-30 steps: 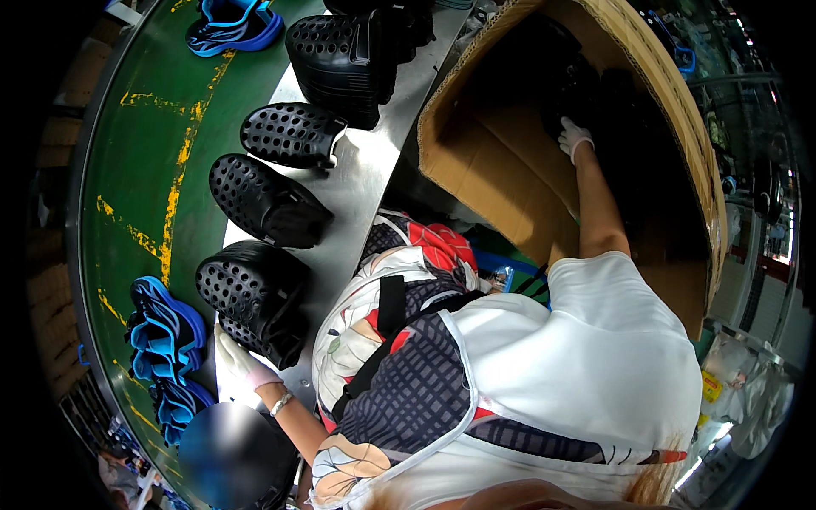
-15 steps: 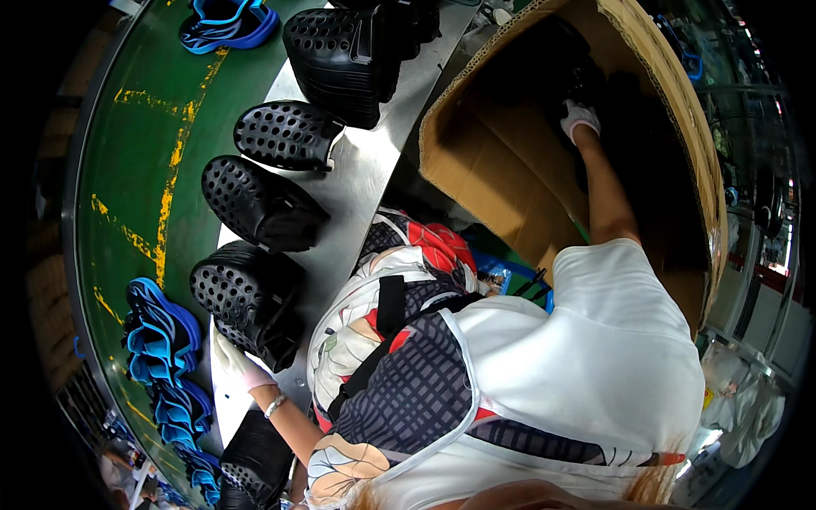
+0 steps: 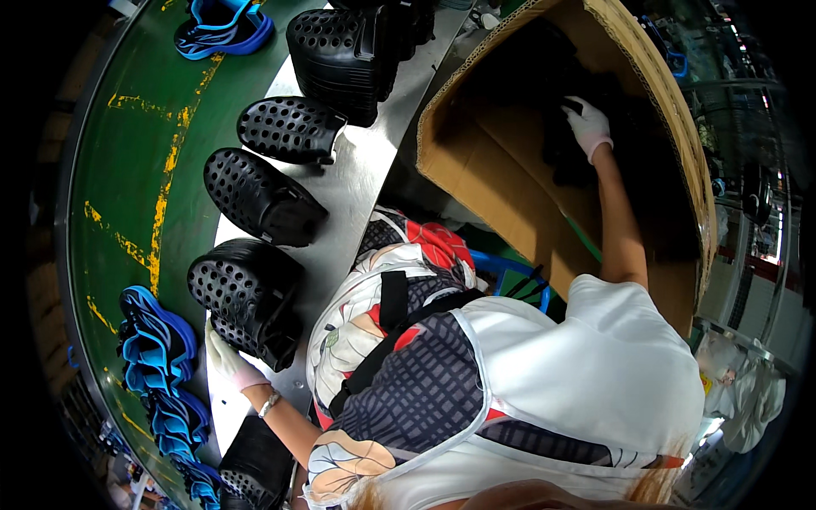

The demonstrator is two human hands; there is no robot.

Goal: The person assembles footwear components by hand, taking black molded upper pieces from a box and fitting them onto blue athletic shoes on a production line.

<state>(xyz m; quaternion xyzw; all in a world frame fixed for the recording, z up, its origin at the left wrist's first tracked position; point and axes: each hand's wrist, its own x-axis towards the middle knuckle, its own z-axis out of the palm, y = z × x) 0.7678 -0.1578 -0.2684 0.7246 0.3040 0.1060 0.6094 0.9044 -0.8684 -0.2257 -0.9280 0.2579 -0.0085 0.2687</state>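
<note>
My left hand (image 3: 231,364), in a white glove, lies with its fingers stretched along the near side of a stack of black perforated clogs (image 3: 242,276) on the metal ledge. Deep in the cardboard box (image 3: 501,174), my white-gloved right hand (image 3: 588,127) has its fingers curled around something black, too dark to make out. Dark shapes fill the box beneath it. Farther along the ledge are another black clog pair (image 3: 259,191), a single-looking perforated clog (image 3: 291,129) and a tall stack of clogs (image 3: 336,59).
A green belt (image 3: 119,170) with worn yellow lines runs along the left. Blue-and-black shoes (image 3: 157,336) stand in a row on it, with another blue shoe (image 3: 223,30) at the far end. More black clogs (image 3: 255,459) sit at the ledge's near end. A blue frame (image 3: 510,268) shows below the box.
My right hand has drawn slightly nearer inside the box, and a dark shape now shows beneath it against the cardboard. My left hand stays beside the same stack.
</note>
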